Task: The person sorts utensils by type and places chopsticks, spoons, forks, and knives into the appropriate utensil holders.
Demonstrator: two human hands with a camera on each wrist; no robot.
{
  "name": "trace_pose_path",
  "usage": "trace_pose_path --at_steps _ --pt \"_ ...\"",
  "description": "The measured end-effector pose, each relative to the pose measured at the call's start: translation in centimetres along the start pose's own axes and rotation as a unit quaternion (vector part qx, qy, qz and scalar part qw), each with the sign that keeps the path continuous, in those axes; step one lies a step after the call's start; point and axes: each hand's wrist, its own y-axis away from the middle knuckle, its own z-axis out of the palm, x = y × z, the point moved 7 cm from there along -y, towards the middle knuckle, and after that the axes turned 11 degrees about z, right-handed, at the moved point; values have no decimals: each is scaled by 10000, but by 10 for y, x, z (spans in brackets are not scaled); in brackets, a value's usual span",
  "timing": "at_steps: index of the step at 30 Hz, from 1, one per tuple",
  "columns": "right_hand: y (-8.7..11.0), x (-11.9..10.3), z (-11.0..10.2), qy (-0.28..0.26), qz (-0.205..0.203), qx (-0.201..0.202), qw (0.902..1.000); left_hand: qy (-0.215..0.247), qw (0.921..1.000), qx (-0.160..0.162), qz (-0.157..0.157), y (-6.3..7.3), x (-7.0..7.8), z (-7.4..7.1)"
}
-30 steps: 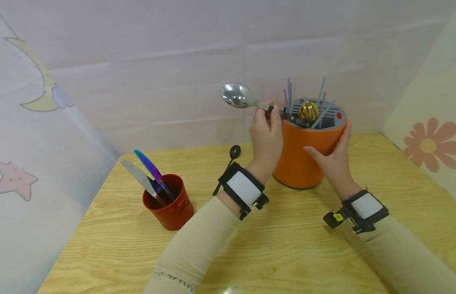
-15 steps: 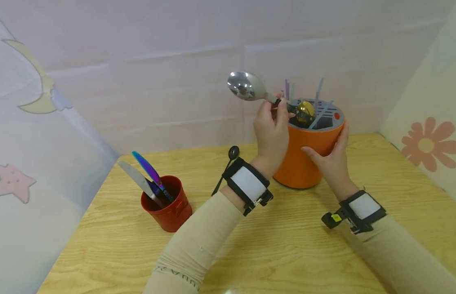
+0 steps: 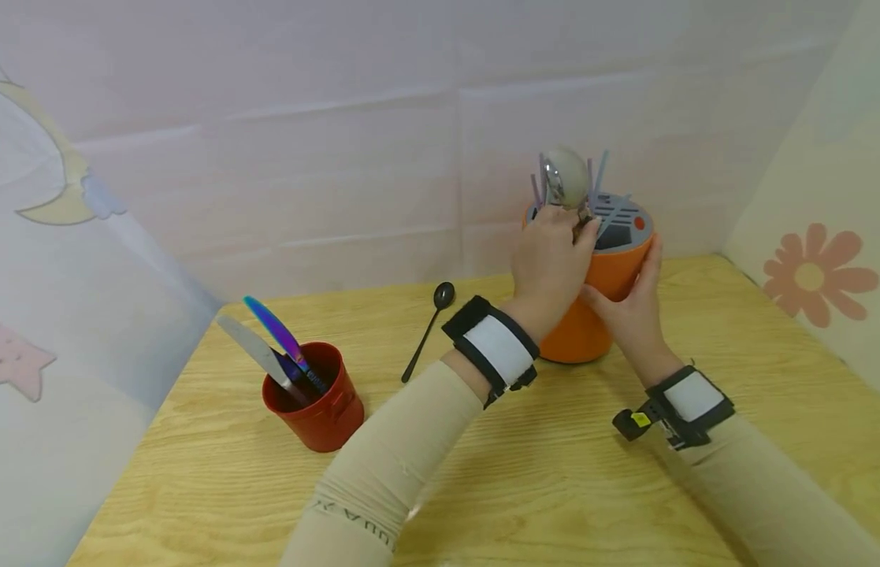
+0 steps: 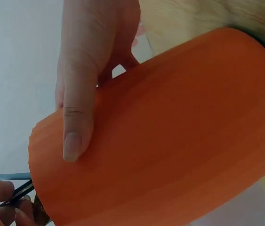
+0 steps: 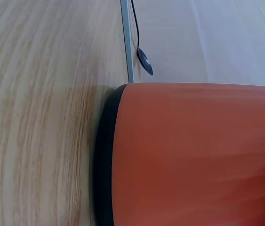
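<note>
My left hand (image 3: 553, 256) pinches a large metal spoon (image 3: 567, 179) over the top of an orange utensil holder (image 3: 577, 331). The spoon's bowl points up; its dark handle is mostly hidden behind my fingers. In the left wrist view, the left fingertips hold a thin dark handle (image 4: 21, 192) at the holder's rim, and a bit of gold shows beside them. My right hand (image 3: 634, 319) grips the holder's right side, thumb across the front, also in the left wrist view. Thin purple and pale blue straws (image 3: 601, 177) stick up from the holder's grey slotted top (image 3: 627, 216).
A red bucket (image 3: 322, 425) with several knives, one silver (image 3: 255, 346) and one rainbow-coloured (image 3: 275, 331), stands at the left. A small black spoon (image 3: 431, 331) lies between it and the holder. The wood table (image 3: 539, 480) ends at a cloth backdrop (image 3: 326, 181).
My left hand has moved right over the holder's top, and the large spoon has swung from pointing left to upright. The gold ball-like piece is now hidden in the head view. The right hand keeps its grip.
</note>
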Motion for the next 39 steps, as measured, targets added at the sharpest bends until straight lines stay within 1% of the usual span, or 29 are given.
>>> trace_pose_path --at_steps 2,5,7,9,12,14,16,19,21,25,27,29,33,34,36,38,39 --pt "0 -1 1 39 -47 -8 10000 -424 9989 -216 -33 -1 1 1" --pt "-1 -2 0 145 -87 31 9999 -292 9991 -252 -164 -2 -1 1" --pt "-1 -2 0 175 -63 52 9998 -178 9995 -179 -165 -3 -3 0" --pt "-2 -2 -1 210 -33 76 9997 -112 9999 -65 -27 -3 -4 -1" --pt "-2 -1 -1 191 9 74 9998 -370 9986 66 382 -2 -3 -1" --pt "-2 -2 -1 202 6 74 9998 -429 9970 138 626 -1 -2 0" --pt "-1 -2 0 138 -4 57 9999 -488 9957 188 760 0 -1 0" --pt "0 -2 0 45 -34 40 10000 -383 9959 214 788 1 0 0" --pt "0 -2 1 10 -27 45 10000 -338 9964 174 763 4 0 0" --pt "0 -1 1 117 25 111 9999 173 9982 91 573 11 -5 0" --pt "1 -3 1 152 51 131 9998 320 9982 122 489 15 -7 -1" --pt "3 -7 1 199 51 141 9997 452 9977 226 459 19 -10 -3" --pt "9 -19 4 128 -51 82 9999 429 9964 519 521 28 -19 -9" --pt "9 -21 4 101 -90 58 9999 415 9964 554 480 30 -23 -10" --pt "8 -21 4 78 -136 29 9999 392 9976 509 275 33 -34 -11" --pt "5 -17 3 131 -154 39 9998 417 9985 351 -35 36 -49 -9" --pt "4 -14 2 157 -143 48 9998 475 9984 207 -220 38 -57 -8"
